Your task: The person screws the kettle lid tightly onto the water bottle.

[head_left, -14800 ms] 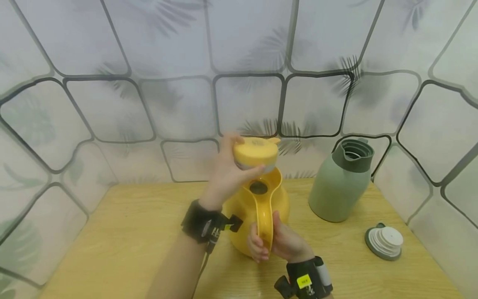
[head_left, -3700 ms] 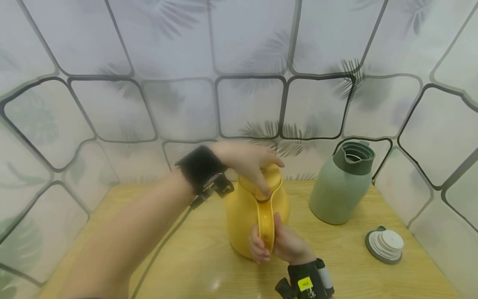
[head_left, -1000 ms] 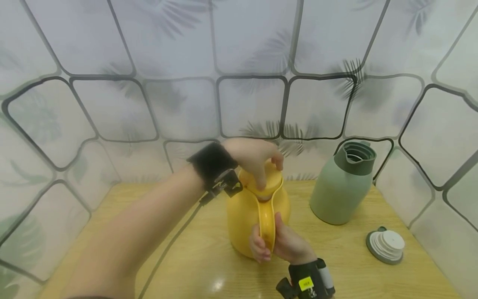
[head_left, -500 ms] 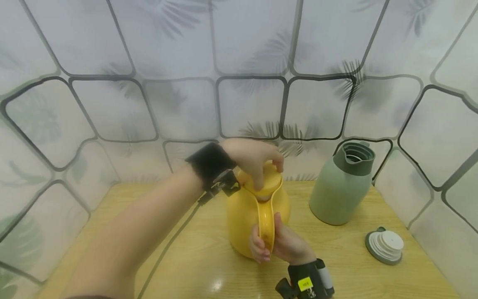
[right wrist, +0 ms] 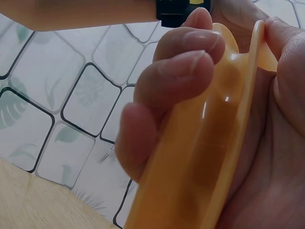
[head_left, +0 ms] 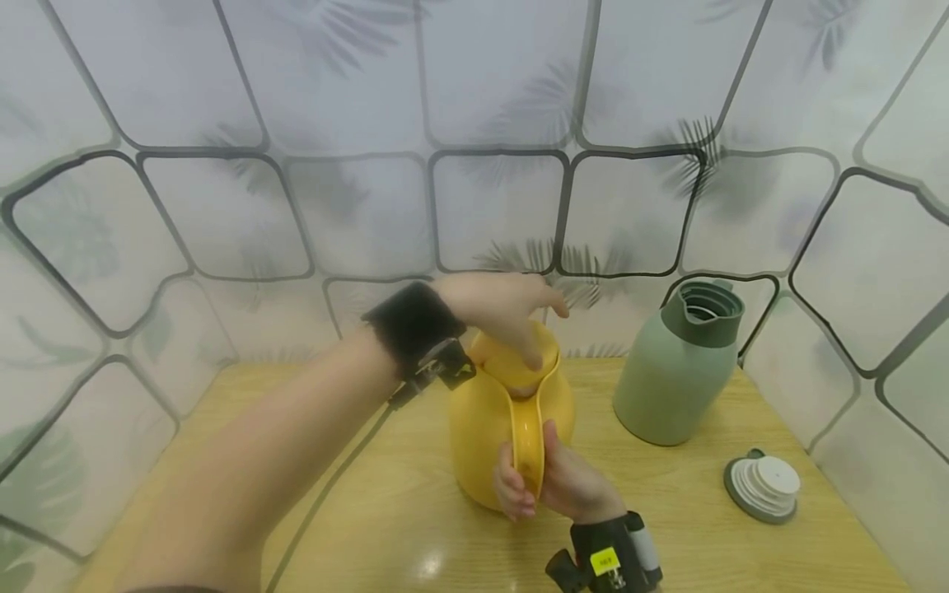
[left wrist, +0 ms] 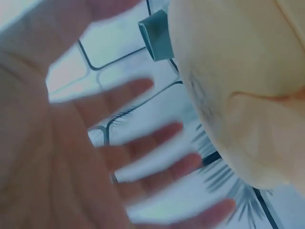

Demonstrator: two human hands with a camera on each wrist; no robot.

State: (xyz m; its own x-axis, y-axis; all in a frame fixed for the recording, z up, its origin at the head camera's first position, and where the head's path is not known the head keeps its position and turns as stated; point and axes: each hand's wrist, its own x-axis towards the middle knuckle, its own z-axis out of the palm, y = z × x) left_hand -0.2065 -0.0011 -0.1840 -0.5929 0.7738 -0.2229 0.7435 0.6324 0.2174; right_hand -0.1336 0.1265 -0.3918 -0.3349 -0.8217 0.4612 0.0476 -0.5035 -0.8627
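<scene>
A yellow vacuum jug [head_left: 478,436] stands upright on the table, its handle [head_left: 528,441] facing me. Its yellow lid [head_left: 511,362] sits in the mouth. My left hand [head_left: 500,306] hovers over the lid, fingers straight and spread, holding nothing. The left wrist view shows those fingers [left wrist: 147,140] apart from the pale curve of the lid [left wrist: 228,57]. My right hand [head_left: 574,484] grips the handle, and the right wrist view has its fingers [right wrist: 181,71] curled round the handle [right wrist: 205,138].
To the right stands a green vacuum jug [head_left: 670,379] with its mouth uncovered. A white stepped stopper with a grey rim [head_left: 767,486] lies before it on the wooden table [head_left: 356,511]. Patterned wall covering [head_left: 356,206] rises behind, and a cable [head_left: 326,494] trails from the left wrist.
Earlier my left hand held the lid above the mouth; now it sits in place. Since half a second ago the left fingers have straightened off the lid. The right hand kept its grip.
</scene>
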